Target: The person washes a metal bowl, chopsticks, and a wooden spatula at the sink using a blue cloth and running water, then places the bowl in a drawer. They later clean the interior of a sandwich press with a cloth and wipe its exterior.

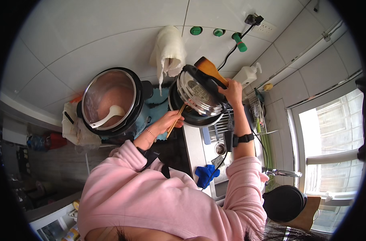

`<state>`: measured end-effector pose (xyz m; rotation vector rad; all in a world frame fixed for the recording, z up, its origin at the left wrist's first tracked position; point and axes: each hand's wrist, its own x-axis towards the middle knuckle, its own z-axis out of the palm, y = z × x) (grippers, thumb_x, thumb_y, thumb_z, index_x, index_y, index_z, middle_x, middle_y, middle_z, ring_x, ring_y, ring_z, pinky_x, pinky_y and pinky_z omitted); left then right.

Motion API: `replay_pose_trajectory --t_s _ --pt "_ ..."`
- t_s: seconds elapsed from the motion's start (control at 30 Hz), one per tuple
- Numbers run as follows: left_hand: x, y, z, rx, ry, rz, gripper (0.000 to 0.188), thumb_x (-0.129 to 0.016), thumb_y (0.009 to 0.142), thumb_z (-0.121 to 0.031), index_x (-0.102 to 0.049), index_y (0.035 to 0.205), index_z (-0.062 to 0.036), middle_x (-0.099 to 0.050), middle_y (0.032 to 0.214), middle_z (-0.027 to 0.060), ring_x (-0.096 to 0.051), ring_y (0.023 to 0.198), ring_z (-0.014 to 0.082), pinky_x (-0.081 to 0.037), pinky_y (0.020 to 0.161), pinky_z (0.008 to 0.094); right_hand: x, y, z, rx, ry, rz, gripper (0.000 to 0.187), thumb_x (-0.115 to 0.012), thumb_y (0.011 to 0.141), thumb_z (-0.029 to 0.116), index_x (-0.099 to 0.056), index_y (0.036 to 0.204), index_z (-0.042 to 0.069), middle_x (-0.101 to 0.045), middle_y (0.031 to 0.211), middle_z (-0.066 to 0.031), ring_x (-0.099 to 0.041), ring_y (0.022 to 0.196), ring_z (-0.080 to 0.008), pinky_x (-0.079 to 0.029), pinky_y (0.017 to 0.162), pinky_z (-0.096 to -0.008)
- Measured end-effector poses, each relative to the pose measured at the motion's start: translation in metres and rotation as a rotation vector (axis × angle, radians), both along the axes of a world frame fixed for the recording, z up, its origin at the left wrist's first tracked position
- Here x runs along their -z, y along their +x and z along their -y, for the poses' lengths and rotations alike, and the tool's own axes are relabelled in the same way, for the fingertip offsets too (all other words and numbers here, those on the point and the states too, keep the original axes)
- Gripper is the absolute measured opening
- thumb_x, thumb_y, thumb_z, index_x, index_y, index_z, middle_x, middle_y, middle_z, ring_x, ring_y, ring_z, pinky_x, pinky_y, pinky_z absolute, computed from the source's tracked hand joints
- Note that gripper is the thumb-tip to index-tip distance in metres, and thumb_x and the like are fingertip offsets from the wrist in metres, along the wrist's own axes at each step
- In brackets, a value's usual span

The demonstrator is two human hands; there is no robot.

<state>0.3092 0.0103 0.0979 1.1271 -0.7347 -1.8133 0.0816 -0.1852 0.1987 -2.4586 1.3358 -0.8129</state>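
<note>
My left hand is closed round wooden chopsticks, whose upper ends reach the rim of a steel and black pressure cooker lid. The lid is tilted over a dark pan, its ridged metal underside partly facing me. My right hand grips the lid at its right edge; the fingers are partly hidden. A wooden spatula slants behind the lid, its lower end at my right hand; I cannot tell whether that hand holds it too. The lid hides much of the pan's inside.
On the left stands an open pressure cooker pot with a white ladle inside. A white cloth hangs on the tiled wall. At right are a wire dish rack, a blue cloth, a faucet and a black pan.
</note>
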Motion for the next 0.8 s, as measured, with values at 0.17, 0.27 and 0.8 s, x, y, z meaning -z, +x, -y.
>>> replay_pose_trajectory --t_s 0.17,0.27,0.8 --pt "0.006 -0.001 0.011 -0.097 -0.016 0.0 0.051 -0.038 0.098 -0.039 -0.034 0.134 -0.003 -0.046 0.12 0.0096 -0.058 0.104 0.0252 -0.047 0.09 0.0371 0.014 0.006 -0.01 0.028 -0.039 -0.104 0.033 -0.075 0.063 0.026 -0.067 0.087 0.005 -0.063 0.072 -0.0172 -0.061 0.071 -0.0353 -0.048 0.065 -0.0431" --pt "0.004 0.0 -0.008 -0.162 0.032 0.037 0.058 -0.036 0.098 -0.043 -0.024 0.143 -0.0091 -0.045 0.123 0.0112 -0.055 0.107 0.0255 -0.047 0.09 0.0374 0.024 0.012 -0.02 0.014 -0.071 -0.059 0.034 -0.075 0.064 0.025 -0.066 0.092 0.008 -0.065 0.077 -0.015 -0.062 0.074 -0.0338 -0.048 0.067 -0.0427" --pt "-0.018 -0.057 -0.021 -0.477 -0.559 0.487 0.028 -0.041 0.09 -0.01 -0.046 0.117 -0.0021 -0.052 0.109 0.0054 -0.05 0.071 0.0101 -0.039 0.063 0.023 0.053 -0.008 -0.092 0.307 -0.027 0.275 0.046 -0.074 0.069 0.035 -0.06 0.104 0.008 -0.055 0.102 -0.0124 -0.059 0.089 -0.0323 -0.05 0.073 -0.0406"
